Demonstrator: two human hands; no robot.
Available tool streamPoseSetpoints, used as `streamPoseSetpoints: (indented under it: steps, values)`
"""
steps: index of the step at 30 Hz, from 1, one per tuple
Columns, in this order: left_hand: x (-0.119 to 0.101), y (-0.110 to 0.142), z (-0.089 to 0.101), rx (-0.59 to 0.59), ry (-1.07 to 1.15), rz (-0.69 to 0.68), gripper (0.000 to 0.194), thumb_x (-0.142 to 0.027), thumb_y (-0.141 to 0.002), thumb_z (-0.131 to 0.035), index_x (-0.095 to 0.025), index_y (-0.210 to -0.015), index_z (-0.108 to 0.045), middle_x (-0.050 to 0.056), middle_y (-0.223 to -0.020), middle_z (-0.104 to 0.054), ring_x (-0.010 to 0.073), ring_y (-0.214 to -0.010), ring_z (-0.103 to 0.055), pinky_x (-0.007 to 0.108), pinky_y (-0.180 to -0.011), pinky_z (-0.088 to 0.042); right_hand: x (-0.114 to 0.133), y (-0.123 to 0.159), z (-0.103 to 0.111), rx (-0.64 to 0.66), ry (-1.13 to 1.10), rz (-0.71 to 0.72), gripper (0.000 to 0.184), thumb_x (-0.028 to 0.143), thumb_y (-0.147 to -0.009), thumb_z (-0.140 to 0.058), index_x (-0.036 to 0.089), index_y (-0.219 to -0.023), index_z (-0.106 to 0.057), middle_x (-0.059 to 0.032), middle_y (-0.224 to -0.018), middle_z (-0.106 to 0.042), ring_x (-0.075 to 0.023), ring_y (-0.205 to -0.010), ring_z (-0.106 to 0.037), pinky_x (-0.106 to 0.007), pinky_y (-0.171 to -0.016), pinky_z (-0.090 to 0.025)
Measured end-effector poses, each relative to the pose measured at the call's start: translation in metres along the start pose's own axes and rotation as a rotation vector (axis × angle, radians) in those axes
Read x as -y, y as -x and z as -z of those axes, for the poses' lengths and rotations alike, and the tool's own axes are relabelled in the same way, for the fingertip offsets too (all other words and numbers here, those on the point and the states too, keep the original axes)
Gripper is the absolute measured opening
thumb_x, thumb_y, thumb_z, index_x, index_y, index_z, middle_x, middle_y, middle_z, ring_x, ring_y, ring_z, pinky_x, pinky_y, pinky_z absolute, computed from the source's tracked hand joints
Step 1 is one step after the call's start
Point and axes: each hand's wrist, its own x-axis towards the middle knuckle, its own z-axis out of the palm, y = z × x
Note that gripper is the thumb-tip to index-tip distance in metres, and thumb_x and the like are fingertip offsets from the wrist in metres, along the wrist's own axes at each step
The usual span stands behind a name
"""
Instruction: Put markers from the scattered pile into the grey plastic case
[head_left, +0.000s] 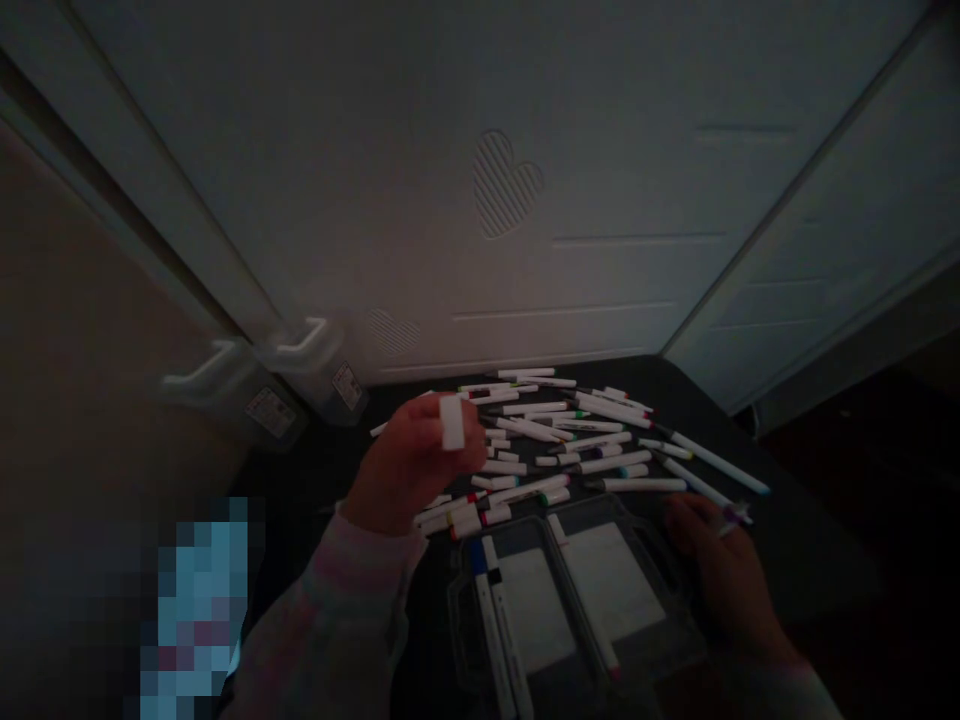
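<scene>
The scene is very dim. My left hand is raised over a dark table, its fingers pinched on a short white marker cap or marker end. My right hand rests low at the right, fingers closed round a marker with a purple tip. Between my hands lies a clear plastic case with two compartments and a few markers in it. Beyond the case, several white markers with coloured caps are scattered on the dark table.
A white wall panel with embossed hearts rises behind the table. Two clear containers with white handles stand at the table's far left. A blurred bright patch sits at lower left.
</scene>
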Motion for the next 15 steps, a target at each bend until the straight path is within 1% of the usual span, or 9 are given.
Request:
streamPoseSetpoints:
  steps: [1, 3, 4, 6, 8, 11, 13, 15]
  values:
    - [-0.001, 0.001, -0.006, -0.013, 0.164, -0.021, 0.026, -0.031, -0.063, -0.061, -0.016, -0.054, -0.042, -0.008, -0.049, -0.026, 0.0037, -0.040, -0.025, 0.018, -0.041, -0.025, 0.001, 0.001, 0.000, -0.002, 0.006, 0.004, 0.033, 0.050, -0.071, -0.056, 0.017, -0.079, -0.055, 0.0039, -0.056, -0.042, -0.0094, -0.051, -0.037, -0.024, -0.047, -0.028]
    - [-0.003, 0.003, -0.018, -0.069, 0.367, -0.027, 0.019, -0.028, -0.068, -0.057, -0.017, -0.060, -0.045, -0.009, -0.050, -0.020, 0.0034, -0.040, -0.018, 0.017, -0.039, -0.024, 0.003, 0.001, 0.000, -0.001, 0.021, -0.004, 0.034, 0.050, -0.071, -0.055, 0.017, -0.078, -0.055, 0.0039, -0.055, -0.042, -0.0094, -0.050, -0.037, -0.024, -0.047, -0.029]
    - [-0.004, 0.004, -0.023, -0.105, 0.413, -0.023, 0.014, -0.027, -0.071, -0.054, -0.017, -0.065, -0.047, -0.009, -0.050, -0.018, 0.0037, -0.040, -0.016, 0.016, -0.039, -0.023, 0.003, 0.001, 0.000, -0.001, 0.027, -0.013, 0.034, 0.050, -0.071, -0.055, 0.017, -0.078, -0.055, 0.0039, -0.055, -0.041, -0.0095, -0.050, -0.037, -0.024, -0.047, -0.029]
    - [-0.008, 0.006, -0.029, -0.177, 0.414, -0.012, 0.010, -0.026, -0.077, -0.047, -0.017, -0.073, -0.050, -0.009, -0.049, -0.015, 0.0046, -0.041, -0.014, 0.016, -0.040, -0.023, 0.004, 0.001, 0.000, -0.001, 0.020, -0.025, 0.035, 0.050, -0.071, -0.055, 0.016, -0.079, -0.055, 0.0039, -0.055, -0.041, -0.0098, -0.050, -0.037, -0.025, -0.047, -0.029]
    - [-0.010, 0.008, -0.033, -0.233, 0.313, -0.008, 0.017, -0.027, -0.082, -0.038, -0.018, -0.074, -0.050, -0.008, -0.048, -0.012, 0.0058, -0.040, -0.012, 0.017, -0.040, -0.023, 0.004, 0.001, 0.000, 0.000, 0.006, -0.015, 0.035, 0.050, -0.070, -0.056, 0.016, -0.079, -0.055, 0.0038, -0.055, -0.041, -0.0098, -0.050, -0.037, -0.025, -0.046, -0.029]
    - [-0.012, 0.010, -0.035, -0.302, 0.054, -0.008, 0.025, -0.030, -0.085, -0.027, -0.020, -0.072, -0.046, -0.008, -0.046, -0.010, 0.0074, -0.039, -0.011, 0.020, -0.041, -0.023, 0.003, 0.001, -0.001, 0.002, -0.008, 0.003, 0.033, 0.049, -0.071, -0.056, 0.017, -0.077, -0.055, 0.0039, -0.055, -0.040, -0.0091, -0.049, -0.036, -0.024, -0.046, -0.028]
    - [-0.011, 0.009, -0.034, -0.329, -0.113, -0.006, 0.025, -0.031, -0.084, -0.024, -0.021, -0.072, -0.043, -0.007, -0.045, -0.010, 0.0078, -0.039, -0.013, 0.021, -0.042, -0.024, 0.001, 0.001, 0.000, 0.006, -0.018, 0.008, 0.032, 0.048, -0.071, -0.056, 0.017, -0.078, -0.055, 0.0039, -0.055, -0.040, -0.0091, -0.050, -0.036, -0.024, -0.046, -0.028]
    - [-0.012, 0.009, -0.030, -0.309, -0.256, -0.001, 0.022, -0.032, -0.081, -0.025, -0.021, -0.072, -0.041, -0.008, -0.045, -0.014, 0.0077, -0.039, -0.018, 0.022, -0.043, -0.026, -0.001, -0.001, 0.001, 0.014, -0.028, 0.009, 0.032, 0.048, -0.072, -0.056, 0.017, -0.079, -0.055, 0.0037, -0.056, -0.040, -0.0091, -0.050, -0.036, -0.024, -0.046, -0.028]
